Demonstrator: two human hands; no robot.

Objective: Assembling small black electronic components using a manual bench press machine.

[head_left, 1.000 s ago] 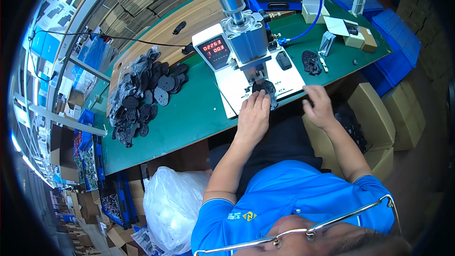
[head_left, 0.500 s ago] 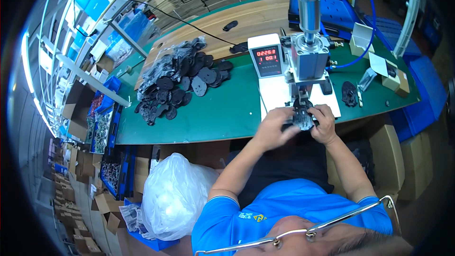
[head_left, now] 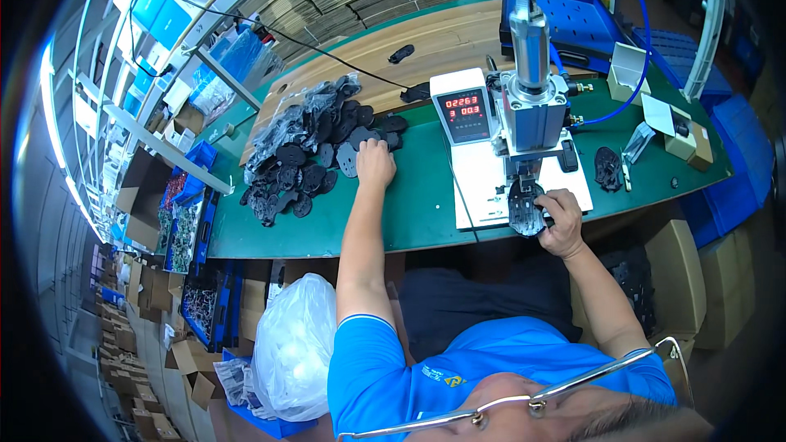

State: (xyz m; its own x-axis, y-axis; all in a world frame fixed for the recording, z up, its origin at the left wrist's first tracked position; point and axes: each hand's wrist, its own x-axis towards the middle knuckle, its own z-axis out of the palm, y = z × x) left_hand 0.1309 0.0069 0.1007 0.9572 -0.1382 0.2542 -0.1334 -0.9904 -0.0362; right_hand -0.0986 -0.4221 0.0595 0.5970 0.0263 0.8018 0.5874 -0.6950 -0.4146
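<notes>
Flat black plastic part (head_left: 525, 208) sits under the grey pneumatic press (head_left: 533, 106), pinched by right hand (head_left: 562, 221). Left hand (head_left: 376, 163) rests loosely curled on the pile of black parts (head_left: 307, 155) (nothing clearly gripped). Risk: fingers beneath the ram, part skewing.

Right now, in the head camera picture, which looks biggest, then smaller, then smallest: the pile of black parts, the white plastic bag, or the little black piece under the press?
1. White plastic bag, though it is nearer the camera, so unsure against the pile.
2. Pile of black parts.
3. Black piece under the press, held by the right hand.
</notes>
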